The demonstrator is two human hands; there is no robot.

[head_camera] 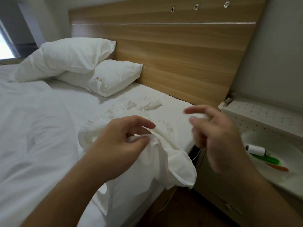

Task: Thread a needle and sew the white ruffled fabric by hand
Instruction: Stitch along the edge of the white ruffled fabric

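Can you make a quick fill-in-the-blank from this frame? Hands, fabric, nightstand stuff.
1. The left hand pinches the white ruffled ____.
2. The spool of white thread lies in a white ____ on the nightstand.
3. The right hand is motion-blurred, raised above the bed's ____ edge.
4. Two white ____ lean against the wooden headboard.

Missing: fabric; bowl; right; pillows

a bed (41,128) covered by a white sheet is seen, backed by a wooden headboard (172,51). two white pillows (77,54) are stacked at its head, the upper one laid partly over the lower pillow (111,77), which is marked with small gold characters. the white ruffled fabric (164,128) is spread near the bed's right edge, one part draped over that edge. a rumpled white duvet (24,104) is heaped on the left side.
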